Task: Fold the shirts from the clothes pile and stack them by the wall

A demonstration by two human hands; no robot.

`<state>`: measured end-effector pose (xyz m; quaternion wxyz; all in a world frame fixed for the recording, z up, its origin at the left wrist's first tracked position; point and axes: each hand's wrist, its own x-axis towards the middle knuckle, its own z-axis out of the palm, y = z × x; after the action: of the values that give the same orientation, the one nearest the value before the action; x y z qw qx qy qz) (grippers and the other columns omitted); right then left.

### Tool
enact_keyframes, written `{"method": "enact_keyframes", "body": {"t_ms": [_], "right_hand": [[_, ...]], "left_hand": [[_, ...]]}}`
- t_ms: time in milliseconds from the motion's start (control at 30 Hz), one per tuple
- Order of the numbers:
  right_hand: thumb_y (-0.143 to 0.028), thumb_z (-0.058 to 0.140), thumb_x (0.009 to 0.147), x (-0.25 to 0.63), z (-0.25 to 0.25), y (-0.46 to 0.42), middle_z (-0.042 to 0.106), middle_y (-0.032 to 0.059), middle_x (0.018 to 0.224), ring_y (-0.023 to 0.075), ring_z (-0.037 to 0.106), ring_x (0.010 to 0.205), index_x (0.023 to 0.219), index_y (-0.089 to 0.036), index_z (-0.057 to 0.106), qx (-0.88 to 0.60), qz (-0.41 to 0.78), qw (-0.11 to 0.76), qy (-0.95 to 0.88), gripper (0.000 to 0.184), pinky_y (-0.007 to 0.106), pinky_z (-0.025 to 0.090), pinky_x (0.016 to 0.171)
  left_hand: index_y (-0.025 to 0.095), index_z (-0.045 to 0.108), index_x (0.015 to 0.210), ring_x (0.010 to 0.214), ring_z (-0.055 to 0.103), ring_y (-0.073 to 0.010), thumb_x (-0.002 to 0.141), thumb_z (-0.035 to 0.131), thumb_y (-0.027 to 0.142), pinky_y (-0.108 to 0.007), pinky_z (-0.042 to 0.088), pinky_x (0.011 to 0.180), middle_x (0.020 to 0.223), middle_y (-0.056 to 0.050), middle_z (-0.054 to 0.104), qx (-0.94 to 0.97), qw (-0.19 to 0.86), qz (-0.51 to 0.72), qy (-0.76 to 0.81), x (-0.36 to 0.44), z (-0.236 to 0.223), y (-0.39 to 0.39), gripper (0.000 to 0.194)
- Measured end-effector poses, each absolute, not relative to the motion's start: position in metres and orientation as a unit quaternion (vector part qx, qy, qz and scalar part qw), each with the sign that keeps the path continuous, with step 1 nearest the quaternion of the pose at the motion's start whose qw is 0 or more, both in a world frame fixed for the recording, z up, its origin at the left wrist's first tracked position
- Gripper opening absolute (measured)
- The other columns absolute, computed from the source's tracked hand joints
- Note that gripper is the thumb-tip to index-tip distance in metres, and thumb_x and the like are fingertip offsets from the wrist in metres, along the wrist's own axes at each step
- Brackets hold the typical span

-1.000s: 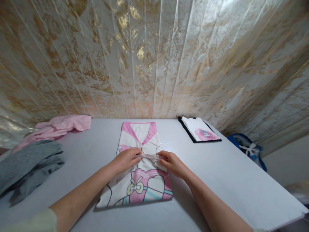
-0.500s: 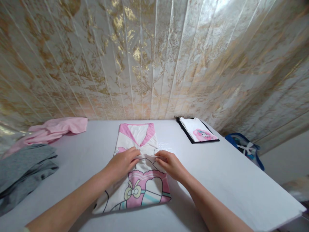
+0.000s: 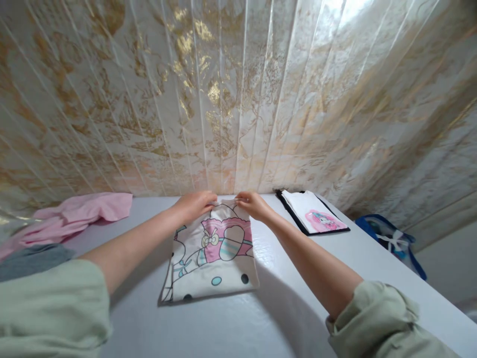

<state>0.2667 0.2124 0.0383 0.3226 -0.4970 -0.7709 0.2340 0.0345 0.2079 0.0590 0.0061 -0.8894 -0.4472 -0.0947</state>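
Observation:
A white T-shirt (image 3: 219,263) with a pink cartoon print lies folded at the middle of the table. Its far edge is pinched at two places. My left hand (image 3: 197,205) has closed fingers on the left part of that edge. On the right part, my right hand (image 3: 254,204) is closed in the same way, a short gap from the other. The pink-trimmed neck seen earlier is hidden under or behind the folded cloth.
On the white table (image 3: 294,278), a pink garment (image 3: 93,211) and a grey garment (image 3: 37,259) lie at the left. Folded clothes with a white shirt (image 3: 309,206) on top sit back right. A blue-edged clear bag (image 3: 391,238) is beyond the right edge. A patterned curtain (image 3: 223,99) hangs behind.
Both hands have moved away from me to the table's far side, carrying the shirt's gripped edge over its neck part. More of the print and the shirt's lower part now shows.

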Motion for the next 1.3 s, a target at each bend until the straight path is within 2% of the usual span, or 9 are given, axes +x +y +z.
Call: {"method": "enact_keyframes", "body": {"t_ms": [267,533,700,900,967,1067,1167,1233,1300], "right_hand": [[-0.017,0.058,0.082,0.253,-0.006,0.295,0.071,0.0047,0.084,0.0146,0.060,0.079,0.092,-0.013,0.072,-0.576,0.198,0.260,-0.750,0.018,0.021,0.038,0.066],[-0.018,0.059,0.080,0.251,-0.047,0.309,0.072,0.0067,0.095,0.0167,0.062,0.082,0.108,-0.013,0.068,-0.633,0.205,0.225,-0.712,0.031,0.022,0.041,0.067],[-0.014,0.055,0.080,0.252,-0.038,0.312,0.071,0.0061,0.092,0.0172,0.062,0.085,0.099,-0.015,0.068,-0.643,0.184,0.213,-0.713,0.023,0.023,0.042,0.070],[-0.020,0.049,0.089,0.246,-0.019,0.316,0.069,0.0055,0.102,0.0202,0.061,0.095,0.104,-0.023,0.065,-0.639,0.146,0.217,-0.724,0.022,0.027,0.043,0.077],[-0.021,0.047,0.090,0.243,-0.019,0.315,0.067,0.0068,0.107,0.0216,0.062,0.096,0.108,-0.024,0.064,-0.652,0.134,0.207,-0.717,0.025,0.029,0.044,0.078],[-0.024,0.048,0.091,0.241,-0.024,0.308,0.060,0.0103,0.118,0.0229,0.063,0.095,0.121,-0.023,0.058,-0.679,0.115,0.184,-0.701,0.032,0.032,0.046,0.075],[-0.026,0.046,0.093,0.242,-0.027,0.294,0.055,0.0135,0.126,0.0242,0.061,0.100,0.130,-0.021,0.052,-0.693,0.060,0.199,-0.690,0.037,0.033,0.047,0.076],[-0.025,0.045,0.094,0.242,-0.027,0.279,0.054,0.0149,0.128,0.0257,0.057,0.108,0.129,-0.018,0.052,-0.677,0.014,0.202,-0.708,0.037,0.034,0.047,0.083],[-0.024,0.043,0.095,0.240,-0.029,0.260,0.055,0.0155,0.130,0.0266,0.054,0.114,0.128,-0.016,0.054,-0.640,-0.001,0.184,-0.746,0.035,0.036,0.044,0.091]], "left_hand": [[0.024,0.066,0.095,0.093,0.062,-0.0225,0.086,0.051,0.029,-0.028,0.041,0.072,0.102,-0.005,0.068,-0.867,-0.017,-0.080,-0.491,0.038,0.018,0.287,0.019],[0.021,0.065,0.103,0.096,0.064,-0.0187,0.081,0.053,0.033,-0.025,0.046,0.079,0.107,-0.005,0.072,-0.823,-0.094,-0.093,-0.553,0.020,-0.029,0.313,0.028],[0.022,0.068,0.088,0.082,0.065,-0.0204,0.075,0.058,0.033,-0.026,0.046,0.070,0.088,-0.003,0.073,-0.812,-0.098,-0.090,-0.569,0.019,-0.020,0.312,0.020],[0.025,0.067,0.099,0.100,0.062,-0.0226,0.086,0.049,0.035,-0.030,0.044,0.083,0.106,-0.005,0.068,-0.824,-0.036,-0.127,-0.551,0.033,-0.005,0.311,0.025],[0.025,0.067,0.105,0.103,0.061,-0.0238,0.085,0.052,0.034,-0.032,0.043,0.089,0.109,-0.006,0.067,-0.817,-0.017,-0.129,-0.562,0.033,-0.006,0.312,0.026],[0.023,0.061,0.120,0.111,0.058,-0.0290,0.083,0.058,0.032,-0.040,0.041,0.096,0.119,-0.010,0.063,-0.791,0.012,-0.142,-0.595,0.028,-0.011,0.306,0.039],[0.017,0.052,0.131,0.120,0.052,-0.0320,0.091,0.044,0.030,-0.045,0.040,0.099,0.129,-0.017,0.057,-0.749,0.046,-0.180,-0.636,0.020,-0.015,0.287,0.043],[0.015,0.052,0.130,0.122,0.052,-0.0293,0.095,0.035,0.028,-0.043,0.039,0.102,0.131,-0.017,0.057,-0.744,0.053,-0.197,-0.637,0.018,-0.020,0.265,0.041],[0.015,0.054,0.127,0.123,0.052,-0.0265,0.096,0.032,0.030,-0.040,0.038,0.106,0.132,-0.015,0.058,-0.770,0.040,-0.193,-0.607,0.019,-0.028,0.236,0.041]]}}
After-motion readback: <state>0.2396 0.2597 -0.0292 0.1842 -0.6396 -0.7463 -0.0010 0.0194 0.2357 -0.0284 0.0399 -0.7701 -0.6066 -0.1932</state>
